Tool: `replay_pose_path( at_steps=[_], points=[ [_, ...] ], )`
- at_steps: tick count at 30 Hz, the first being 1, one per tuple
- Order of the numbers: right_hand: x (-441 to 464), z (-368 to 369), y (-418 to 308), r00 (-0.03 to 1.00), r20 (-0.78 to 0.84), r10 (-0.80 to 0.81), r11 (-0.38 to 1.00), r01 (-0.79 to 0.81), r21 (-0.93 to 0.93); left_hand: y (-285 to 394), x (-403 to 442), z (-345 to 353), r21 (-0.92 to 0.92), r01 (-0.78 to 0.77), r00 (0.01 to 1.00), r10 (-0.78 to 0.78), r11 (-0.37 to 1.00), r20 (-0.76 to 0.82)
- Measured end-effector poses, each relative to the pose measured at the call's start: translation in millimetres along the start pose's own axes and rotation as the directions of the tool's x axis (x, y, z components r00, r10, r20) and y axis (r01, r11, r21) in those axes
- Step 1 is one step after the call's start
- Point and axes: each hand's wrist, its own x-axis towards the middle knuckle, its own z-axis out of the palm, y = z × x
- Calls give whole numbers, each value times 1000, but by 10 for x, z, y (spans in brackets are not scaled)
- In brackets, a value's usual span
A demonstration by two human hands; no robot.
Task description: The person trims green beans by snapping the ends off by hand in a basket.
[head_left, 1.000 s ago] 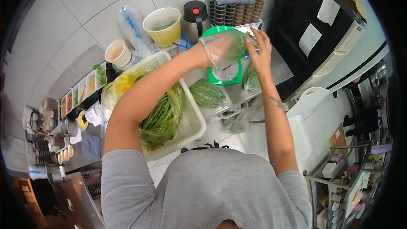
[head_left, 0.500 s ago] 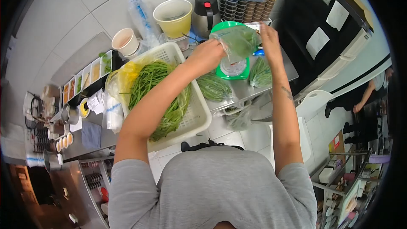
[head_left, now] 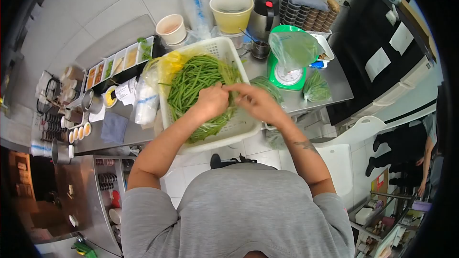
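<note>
My left hand [head_left: 213, 100] is over the green beans [head_left: 193, 83], its fingers closed; whatever they hold is hidden. Beside it, my right hand [head_left: 256, 101] has its fingers apart, one stretched toward my left hand. The beans lie in a yellowish plastic bag [head_left: 173, 60] inside a white perforated basket [head_left: 249, 131]. A clear plastic bag [head_left: 294, 48] with something green inside rests on the green dial scale [head_left: 288, 77]. Filled bags of green beans stand near it, one bag [head_left: 317, 87] to its right and another [head_left: 268, 87] at its left.
Behind the basket stand a yellow bucket [head_left: 232, 14], a paper tub [head_left: 170, 27] and a thermal jug [head_left: 264, 14]. Stacked dark cups [head_left: 306, 14] are at the back. A tray of toppings [head_left: 119, 64] and a blue cloth [head_left: 114, 128] lie left. Another person's legs [head_left: 397, 145] show right.
Both hands have left the clear bag at the scale and come down to the beans in the basket. That bag now lies on the scale unheld. The view has shifted left.
</note>
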Motion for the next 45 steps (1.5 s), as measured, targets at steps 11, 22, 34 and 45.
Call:
replay_pose_path(
  at_steps=[11,22,34,45],
  points=[
    [340,515,131,977,-209,-46,749,-105,-654,-316,-111,-228,-199,60,998,-65,978,-21],
    [380,561,-229,962,-229,151,918,-223,-329,-1053,-208,-733,-819,-17,993,108,573,54],
    [918,961,-308,943,-184,277,819,-132,559,-932,-119,-516,-497,-217,968,120,840,-219],
    [1087,614,-271,966,-191,177,847,-50,529,-815,-180,-1019,-899,-117,939,-249,422,-239]
  ],
)
